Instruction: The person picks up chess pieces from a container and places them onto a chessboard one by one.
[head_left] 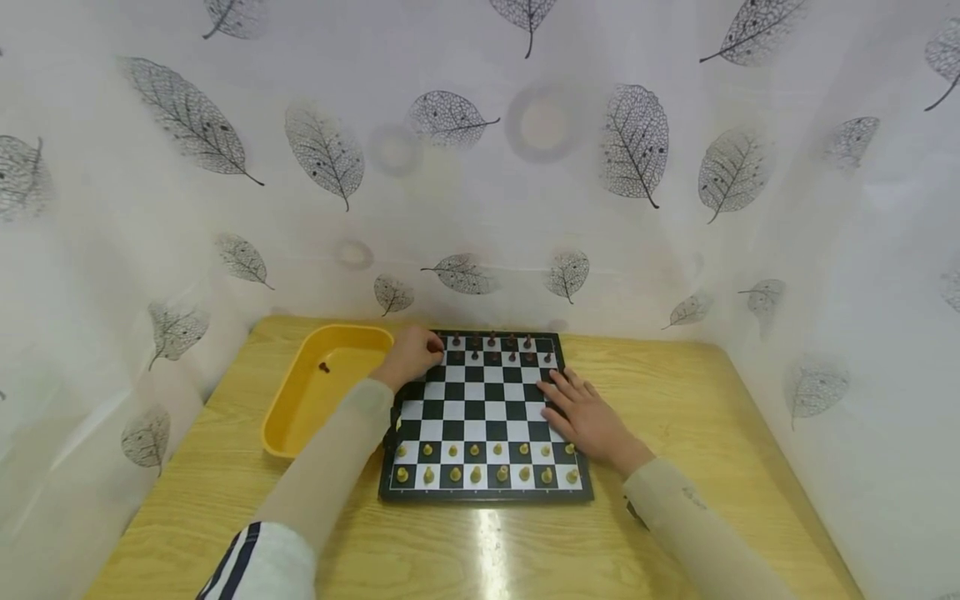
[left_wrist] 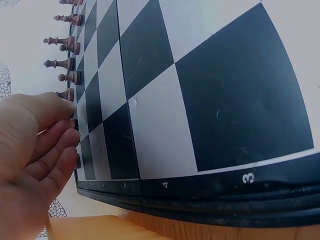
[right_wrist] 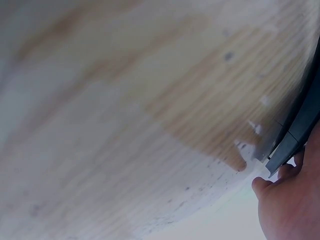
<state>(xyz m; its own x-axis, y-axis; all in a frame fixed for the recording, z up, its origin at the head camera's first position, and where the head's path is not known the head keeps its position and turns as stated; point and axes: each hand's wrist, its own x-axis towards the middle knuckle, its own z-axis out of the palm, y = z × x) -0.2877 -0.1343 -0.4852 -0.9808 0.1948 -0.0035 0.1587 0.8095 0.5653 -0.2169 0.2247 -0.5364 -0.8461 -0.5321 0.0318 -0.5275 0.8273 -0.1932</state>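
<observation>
A black-and-white chessboard (head_left: 483,408) lies on the table. My left hand (head_left: 411,357) is at its far left corner, thumb and fingertips pinching a dark chess piece that they mostly hide. In the left wrist view the left hand (left_wrist: 35,145) has its fingers curled, and a dark bishop-like piece (left_wrist: 69,94) shows just past the thumb. Dark reddish pieces (head_left: 492,339) stand in two rows along the far side; yellow pieces (head_left: 476,474) fill two rows on the near side. My right hand (head_left: 588,417) rests with spread fingers on the board's right edge.
Left of the board sits a yellow tray (head_left: 281,417) with one dark piece (head_left: 324,367) lying in it. The wooden table (head_left: 660,400) extends around the board. Behind it hangs a white curtain (head_left: 480,192) printed with leaves.
</observation>
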